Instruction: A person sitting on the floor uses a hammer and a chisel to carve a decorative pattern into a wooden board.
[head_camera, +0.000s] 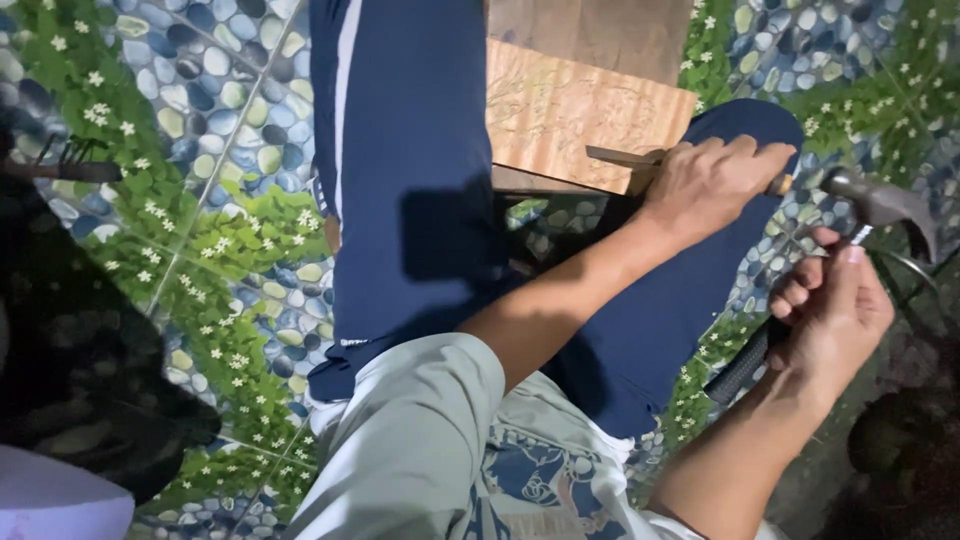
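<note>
Chisel and hammer at the carved wooden board.

My left hand (712, 180) grips a flat metal chisel (625, 157), its tip on the pale, line-carved board (570, 110)'s near edge. Right of the board, my right hand (832, 310) grips a steel-headed, black-handled hammer (872, 200) above the pebble-patterned floor (200, 120).

A single head-worn camera looks steeply down from close above the seated person's lap, rolled to one side so the legs run toward the top edge. The wooden board (580, 110) lies at top centre, pebble-patterned floor tiles (200, 200) fill the left.
</note>
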